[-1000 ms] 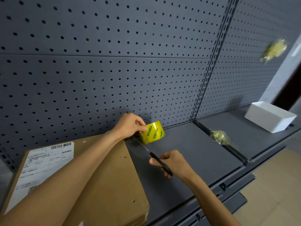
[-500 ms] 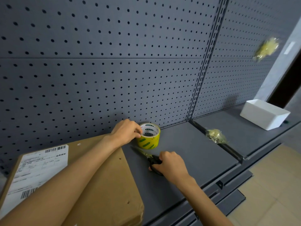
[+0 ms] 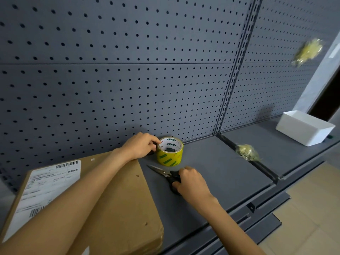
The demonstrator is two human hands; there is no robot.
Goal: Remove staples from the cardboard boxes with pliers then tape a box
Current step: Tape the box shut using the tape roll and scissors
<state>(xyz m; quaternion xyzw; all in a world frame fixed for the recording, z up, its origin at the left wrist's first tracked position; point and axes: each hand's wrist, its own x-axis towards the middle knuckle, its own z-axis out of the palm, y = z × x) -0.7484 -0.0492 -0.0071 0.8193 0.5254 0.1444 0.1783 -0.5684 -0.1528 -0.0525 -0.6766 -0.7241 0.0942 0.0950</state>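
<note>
A flat brown cardboard box (image 3: 114, 203) with a white shipping label lies on the grey shelf (image 3: 217, 173) at the left. A yellow roll of tape (image 3: 170, 151) stands on the shelf by the pegboard, hole upward. My left hand (image 3: 140, 145) pinches the roll's left rim. Black-handled scissors (image 3: 165, 174) lie flat on the shelf in front of the roll, blades pointing left. My right hand (image 3: 191, 181) curls over their handles. No pliers are in view.
A grey pegboard wall (image 3: 128, 80) rises behind the shelf. A crumpled wad of tape (image 3: 247, 152) lies on the divider between shelves, another wad (image 3: 308, 50) sticks to the pegboard at upper right. A white plastic bin (image 3: 304, 127) sits on the right shelf.
The tape roll went from held up on edge to standing flat on the shelf. The scissors came down from the tape and now lie on the shelf under my right hand.
</note>
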